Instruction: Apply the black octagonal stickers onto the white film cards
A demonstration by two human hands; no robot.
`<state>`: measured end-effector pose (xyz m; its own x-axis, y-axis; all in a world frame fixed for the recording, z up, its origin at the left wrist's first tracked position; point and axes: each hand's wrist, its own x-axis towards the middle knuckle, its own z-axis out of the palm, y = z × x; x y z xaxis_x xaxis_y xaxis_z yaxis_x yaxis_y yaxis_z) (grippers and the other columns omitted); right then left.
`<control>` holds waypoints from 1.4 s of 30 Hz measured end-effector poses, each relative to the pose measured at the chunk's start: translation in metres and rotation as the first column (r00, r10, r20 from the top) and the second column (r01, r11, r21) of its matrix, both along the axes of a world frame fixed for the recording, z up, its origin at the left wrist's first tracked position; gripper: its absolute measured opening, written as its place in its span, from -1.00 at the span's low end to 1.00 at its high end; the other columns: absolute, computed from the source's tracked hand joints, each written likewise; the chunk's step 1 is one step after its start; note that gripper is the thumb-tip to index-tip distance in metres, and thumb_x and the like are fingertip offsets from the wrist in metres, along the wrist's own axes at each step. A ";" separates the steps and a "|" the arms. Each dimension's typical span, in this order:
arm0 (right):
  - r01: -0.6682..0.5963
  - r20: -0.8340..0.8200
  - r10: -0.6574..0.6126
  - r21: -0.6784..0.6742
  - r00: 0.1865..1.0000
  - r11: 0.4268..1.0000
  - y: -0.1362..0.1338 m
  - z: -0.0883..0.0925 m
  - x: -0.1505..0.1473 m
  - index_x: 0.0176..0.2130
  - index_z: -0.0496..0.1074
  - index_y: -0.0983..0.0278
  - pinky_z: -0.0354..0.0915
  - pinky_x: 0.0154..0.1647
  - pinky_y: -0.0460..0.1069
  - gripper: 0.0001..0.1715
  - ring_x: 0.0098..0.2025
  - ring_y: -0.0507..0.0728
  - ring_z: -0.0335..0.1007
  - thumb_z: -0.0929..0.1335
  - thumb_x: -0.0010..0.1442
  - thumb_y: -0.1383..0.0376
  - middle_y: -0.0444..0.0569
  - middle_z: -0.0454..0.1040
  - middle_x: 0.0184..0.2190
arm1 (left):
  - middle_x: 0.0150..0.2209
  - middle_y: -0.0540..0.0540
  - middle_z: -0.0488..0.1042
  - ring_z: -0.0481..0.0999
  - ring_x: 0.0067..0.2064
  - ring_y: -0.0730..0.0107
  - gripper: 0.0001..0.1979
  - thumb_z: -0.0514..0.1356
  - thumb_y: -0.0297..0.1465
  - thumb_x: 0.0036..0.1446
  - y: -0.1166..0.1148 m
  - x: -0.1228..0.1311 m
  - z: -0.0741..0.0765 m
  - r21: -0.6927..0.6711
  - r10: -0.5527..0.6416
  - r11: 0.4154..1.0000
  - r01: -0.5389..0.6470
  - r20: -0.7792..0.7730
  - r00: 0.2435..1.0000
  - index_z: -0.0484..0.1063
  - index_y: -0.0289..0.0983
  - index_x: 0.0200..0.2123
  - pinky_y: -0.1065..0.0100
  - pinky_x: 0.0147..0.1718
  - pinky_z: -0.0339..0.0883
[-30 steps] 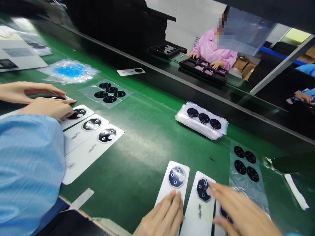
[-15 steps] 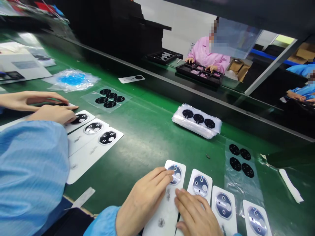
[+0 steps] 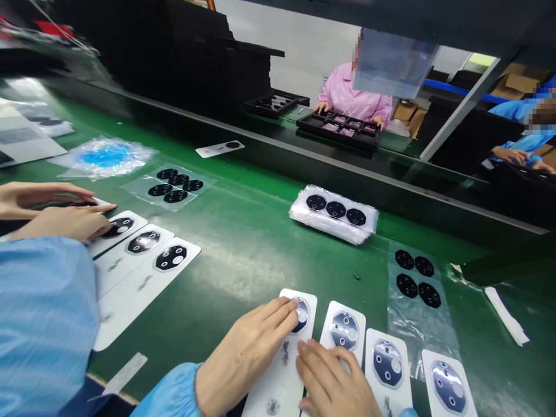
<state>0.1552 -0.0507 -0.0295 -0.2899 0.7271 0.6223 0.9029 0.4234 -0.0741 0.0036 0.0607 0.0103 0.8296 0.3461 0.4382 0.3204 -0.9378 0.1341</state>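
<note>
My left hand (image 3: 249, 350) lies over a white rounded panel (image 3: 270, 385), its stretched fingers touching the shiny octagonal plate (image 3: 303, 315) near the panel's top. Nothing shows in its grasp. My right hand (image 3: 336, 379) rests flat with fingers extended, fingertips by the right edge of the same panel and palm over a second white panel (image 3: 343, 327). Two more panels, a third one (image 3: 388, 365) and a rightmost one (image 3: 449, 385), lie to the right, each with a dark blue octagonal plate with round rings. Thumb and fingertips of my left hand are partly hidden.
Black octagonal pieces lie on a clear sheet (image 3: 410, 324) and a white plastic-wrapped stack (image 3: 332, 217). At left, a co-worker's hands (image 3: 61, 223) work over similar panels (image 3: 145, 284). Across the divider, a person in pink (image 3: 351, 95) handles a black tray (image 3: 336, 130).
The view has shifted, so most things sit farther left in the picture. Both my hands stay at the same panel, with little visible movement. The co-worker's hands remain over their panels.
</note>
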 end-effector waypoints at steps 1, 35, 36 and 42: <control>0.000 -0.003 0.000 0.004 1.000 1.000 0.000 0.000 0.000 -0.27 0.48 0.33 0.20 -0.29 -0.02 -0.67 -0.14 0.06 0.40 0.21 0.34 0.24 -0.09 0.59 -0.25 | -0.15 -0.20 0.55 0.55 -0.14 0.29 -0.66 -0.18 -0.62 0.24 0.000 0.000 0.000 0.016 -0.008 1.000 0.008 -0.014 1.000 0.36 -0.37 -0.17 0.29 -0.17 0.51; -0.001 0.033 0.007 -0.157 0.999 0.988 -0.003 0.009 -0.001 -0.18 0.42 0.34 0.22 -0.17 0.01 -0.66 -0.09 0.11 0.38 0.38 0.18 0.12 -0.02 0.54 -0.18 | -0.38 0.02 0.35 0.36 -0.35 0.42 -0.81 0.01 -0.62 0.04 0.056 0.037 0.011 -0.668 -0.151 0.742 -0.049 -0.237 0.960 0.26 -0.24 -0.32 0.43 -0.35 0.25; -0.004 0.048 0.012 -0.151 0.999 0.989 -0.003 0.008 -0.001 -0.17 0.42 0.35 0.22 -0.16 0.02 -0.65 -0.07 0.11 0.38 0.38 0.18 0.12 -0.01 0.54 -0.17 | -0.38 0.02 0.34 0.36 -0.35 0.42 -0.82 0.00 -0.62 0.05 0.056 0.037 0.011 -0.658 -0.156 0.752 -0.039 -0.235 0.959 0.26 -0.24 -0.33 0.42 -0.35 0.25; 0.002 0.079 0.008 -0.133 0.997 0.991 -0.004 0.006 -0.002 -0.16 0.42 0.37 0.22 -0.18 0.03 -0.67 -0.07 0.11 0.39 0.32 0.25 0.14 -0.01 0.55 -0.17 | -0.29 -0.04 0.31 0.32 -0.28 0.39 -0.81 -0.08 -0.62 0.16 0.047 0.029 0.003 -0.564 -0.197 0.824 0.059 -0.187 0.962 0.22 -0.27 -0.26 0.36 -0.27 0.27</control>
